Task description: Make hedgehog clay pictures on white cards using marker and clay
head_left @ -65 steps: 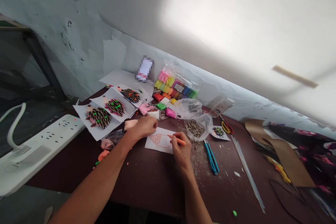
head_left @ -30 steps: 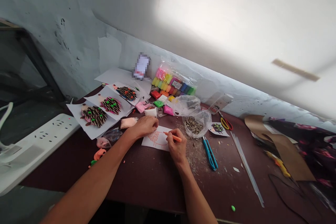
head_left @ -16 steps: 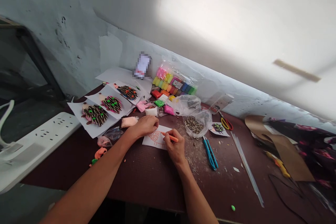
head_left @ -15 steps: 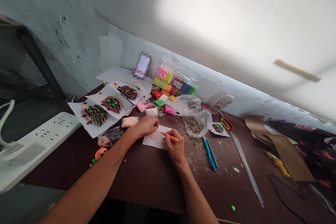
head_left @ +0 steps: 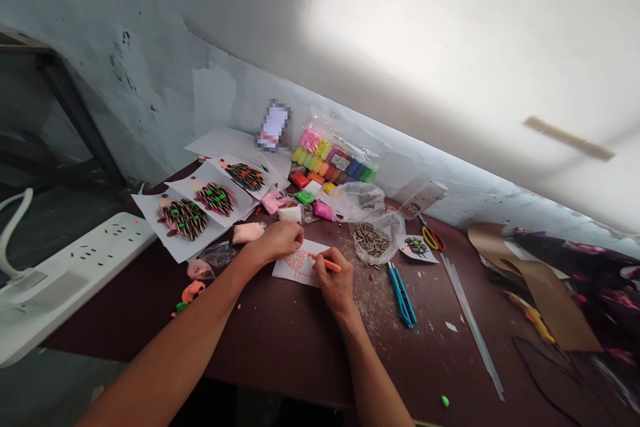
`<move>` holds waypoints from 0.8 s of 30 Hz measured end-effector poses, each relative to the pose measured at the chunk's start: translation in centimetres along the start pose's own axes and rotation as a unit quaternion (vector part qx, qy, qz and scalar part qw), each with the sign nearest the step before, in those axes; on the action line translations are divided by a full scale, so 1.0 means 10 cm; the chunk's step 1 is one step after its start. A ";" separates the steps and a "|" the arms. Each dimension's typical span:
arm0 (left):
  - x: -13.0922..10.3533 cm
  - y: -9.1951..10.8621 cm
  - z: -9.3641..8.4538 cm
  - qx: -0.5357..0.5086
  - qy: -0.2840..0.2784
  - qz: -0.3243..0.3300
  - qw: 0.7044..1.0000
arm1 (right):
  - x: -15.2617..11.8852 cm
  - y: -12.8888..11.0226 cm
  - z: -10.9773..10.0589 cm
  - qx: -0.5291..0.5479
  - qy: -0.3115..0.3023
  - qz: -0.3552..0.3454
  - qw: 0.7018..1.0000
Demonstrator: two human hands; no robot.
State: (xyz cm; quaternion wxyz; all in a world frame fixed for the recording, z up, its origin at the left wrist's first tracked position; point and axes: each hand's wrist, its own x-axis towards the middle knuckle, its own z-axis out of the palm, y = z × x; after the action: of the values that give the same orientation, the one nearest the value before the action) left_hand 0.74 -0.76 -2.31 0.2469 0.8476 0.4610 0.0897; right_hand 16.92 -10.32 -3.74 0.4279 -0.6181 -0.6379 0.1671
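A small white paper (head_left: pixel 300 275) lies on the dark table, with a rounded, scale-patterned orange drawing (head_left: pixel 297 260) on it. My right hand (head_left: pixel 335 279) grips an orange marker (head_left: pixel 330 265), its tip at the drawing's right side. Curled over the paper's upper left edge, my left hand (head_left: pixel 283 240) holds it down; its fingertips are partly hidden. A bag of pale clay (head_left: pixel 248 233) lies just left of that hand. Beyond it are a white clay pack (head_left: pixel 290 214) and a magenta one (head_left: pixel 323 211). To the right sits an open plastic bag of striped seeds (head_left: pixel 370 241).
Seed-covered hedgehog pictures (head_left: pixel 215 199) lie at left, near a white power strip (head_left: pixel 75 273). Clay packs (head_left: pixel 335 160) and a phone (head_left: pixel 273 125) stand by the wall. Teal-handled pliers (head_left: pixel 401 293), scissors (head_left: pixel 433 238), clear glue sticks (head_left: pixel 473 323) and a cardboard piece (head_left: pixel 555 300) are at right.
The view has shifted very slightly. Both hands stay at the paper, and the marker remains in my right hand near the same spot.
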 end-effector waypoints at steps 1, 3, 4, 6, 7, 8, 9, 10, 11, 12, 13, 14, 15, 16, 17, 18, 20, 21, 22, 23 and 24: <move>0.00 0.00 0.00 -0.001 -0.002 0.001 1.000 | 0.00 0.00 0.00 0.001 -0.002 -0.001 1.000; 0.00 0.00 -0.01 -0.002 -0.004 0.000 1.000 | 0.00 -0.02 0.00 0.004 -0.007 -0.003 1.000; -0.01 0.01 -0.01 -0.003 -0.004 -0.002 1.000 | 0.00 -0.02 0.00 0.007 -0.010 -0.004 1.000; -0.01 0.01 -0.01 -0.005 0.000 -0.004 1.000 | 0.00 -0.03 0.00 0.013 -0.013 -0.002 1.000; -0.02 0.02 -0.01 -0.006 0.002 -0.004 1.000 | 0.00 -0.03 0.00 0.016 -0.014 0.000 1.000; -0.02 0.02 -0.01 -0.007 0.004 -0.004 1.000 | 0.00 -0.03 0.00 0.017 -0.015 0.002 1.000; -0.02 0.03 -0.01 -0.007 0.005 -0.004 1.000 | 0.00 -0.03 0.00 0.018 -0.016 0.004 1.000; -0.02 0.03 -0.01 -0.008 0.005 -0.005 1.000 | 0.00 -0.02 0.00 0.017 -0.016 0.006 1.000; -0.02 0.03 -0.01 -0.008 0.006 -0.006 1.000 | -0.01 -0.02 0.00 0.016 -0.017 0.008 1.000; -0.02 0.03 -0.01 -0.009 0.006 -0.006 1.000 | -0.01 -0.01 0.01 0.014 -0.016 0.008 1.000; -0.02 0.03 -0.01 -0.010 0.006 -0.006 1.000 | -0.01 -0.01 0.01 0.013 -0.013 0.008 1.000; -0.02 0.02 -0.01 -0.011 0.005 -0.005 1.000 | -0.01 -0.01 0.01 0.013 -0.011 0.008 1.000; -0.02 0.02 -0.01 -0.011 0.003 -0.004 1.000 | -0.01 -0.01 0.01 0.015 -0.010 0.008 1.000; -0.02 0.02 -0.02 -0.011 0.001 -0.002 1.000 | -0.01 -0.01 0.01 0.020 -0.011 0.008 1.000; -0.02 0.02 -0.02 -0.010 -0.001 -0.002 1.000 | -0.01 -0.02 0.01 0.027 -0.012 0.009 1.000; -0.02 0.02 -0.02 -0.009 -0.001 -0.002 1.000 | -0.01 -0.03 0.01 0.035 -0.014 0.010 0.999; -0.02 0.02 -0.02 -0.008 0.002 -0.003 1.000 | -0.01 -0.04 0.00 0.046 -0.011 0.015 0.999; -0.02 0.02 -0.02 -0.008 0.003 -0.004 1.000 | -0.02 -0.05 -0.01 0.046 -0.005 0.017 0.999; -0.02 0.02 -0.01 -0.008 0.004 -0.004 1.000 | -0.02 -0.05 -0.01 0.043 0.003 0.019 0.999; -0.02 0.02 -0.01 -0.007 0.006 -0.004 1.000 | -0.03 -0.05 -0.02 0.038 0.009 0.020 0.999; -0.02 0.02 -0.01 -0.005 0.005 -0.004 1.000 | -0.03 -0.05 -0.02 0.034 0.014 0.021 0.999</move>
State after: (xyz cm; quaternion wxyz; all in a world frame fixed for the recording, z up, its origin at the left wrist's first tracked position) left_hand 0.76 -0.95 -2.10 0.2494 0.8441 0.4649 0.0956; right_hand 16.72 -10.77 -3.35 0.4536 -0.6187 -0.6130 0.1889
